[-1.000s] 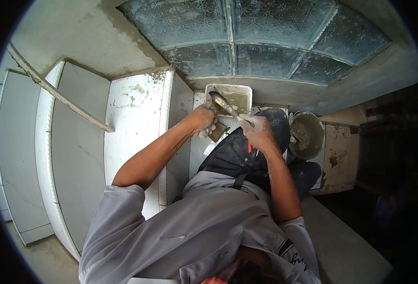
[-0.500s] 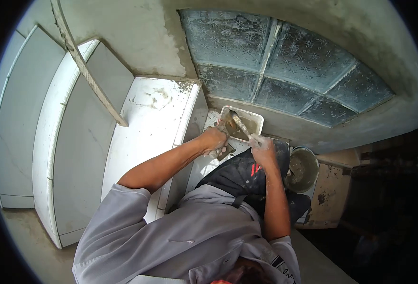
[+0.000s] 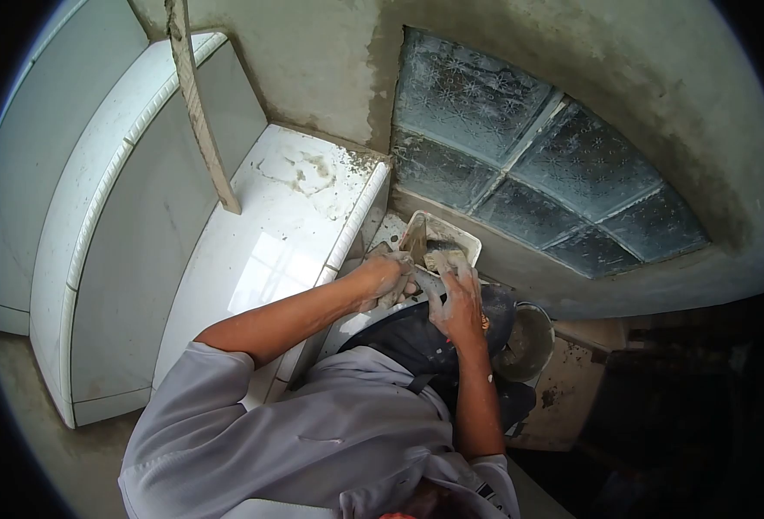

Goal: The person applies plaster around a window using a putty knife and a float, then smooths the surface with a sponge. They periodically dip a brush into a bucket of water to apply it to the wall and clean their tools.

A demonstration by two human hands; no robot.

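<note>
My left hand [image 3: 386, 275], smeared with pale mortar, is closed at the near left corner of a white rectangular tub [image 3: 470, 239]. A flat brown blade-like piece [image 3: 416, 237] rises from its fingers over the tub's left side. My right hand [image 3: 456, 298] reaches the tub's near rim, its fingers bent around a short yellowish, mortar-smeared tool [image 3: 435, 260]. The far end of that tool is dark and points into the tub. Below both hands lies my dark trouser leg [image 3: 399, 324].
White tiled steps [image 3: 282, 216] rise on the left, with a wooden stick [image 3: 200, 121] leaning across them. Ahead is a patterned glass-block window [image 3: 520, 164] in a plastered wall. Right of my leg stands a mortar bucket [image 3: 527, 342] beside a stained board [image 3: 564, 389].
My right hand has moved left and closer to my left hand; the long tool it held slanting into the tub now shows only a short part. The camera view has shifted and turned.
</note>
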